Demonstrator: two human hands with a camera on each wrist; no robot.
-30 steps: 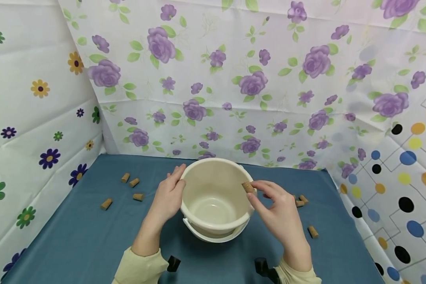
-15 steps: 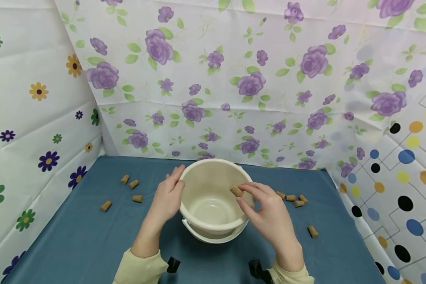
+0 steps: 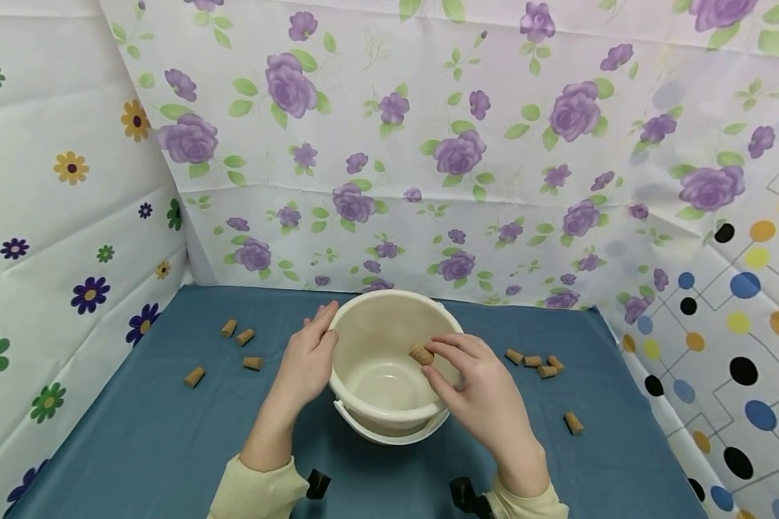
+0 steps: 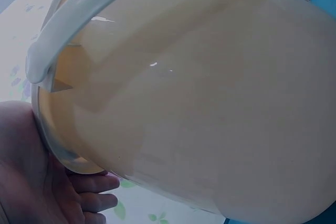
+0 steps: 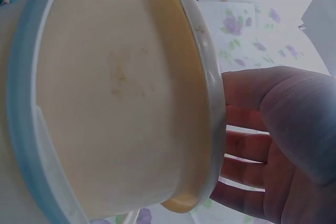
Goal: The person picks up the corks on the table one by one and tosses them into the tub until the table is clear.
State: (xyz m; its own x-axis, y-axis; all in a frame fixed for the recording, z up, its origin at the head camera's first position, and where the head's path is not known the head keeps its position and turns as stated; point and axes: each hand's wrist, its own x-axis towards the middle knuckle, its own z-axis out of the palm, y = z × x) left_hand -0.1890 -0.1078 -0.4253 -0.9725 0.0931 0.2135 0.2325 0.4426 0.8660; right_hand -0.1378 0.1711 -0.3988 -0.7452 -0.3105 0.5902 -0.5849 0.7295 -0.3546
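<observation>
A cream plastic bucket (image 3: 389, 418) stands in the middle of the blue cloth, its mouth facing up. My left hand (image 3: 305, 364) lies against the bucket's left rim, with fairly straight fingers along the outside; the left wrist view shows several fingertips (image 4: 100, 202) past the rim. Between thumb and fingers, my right hand (image 3: 483, 389) pinches a cork (image 3: 420, 354) over the bucket's opening, inside the right rim. In the right wrist view the rim (image 5: 210, 93) hides the fingertips and the cork. The bucket's inner floor looks bare.
Several corks (image 3: 195, 376) lie scattered on the cloth (image 3: 136, 432) left of the bucket. Several more corks (image 3: 532, 361) lie to the right, one cork (image 3: 573, 423) nearer the front. The bucket's handle (image 3: 392, 438) hangs down at the front. Patterned sheets (image 3: 389, 144) surround the table.
My right hand has moved left with the cork, from the right rim to farther over the bucket's opening. The left hand has stayed at the rim.
</observation>
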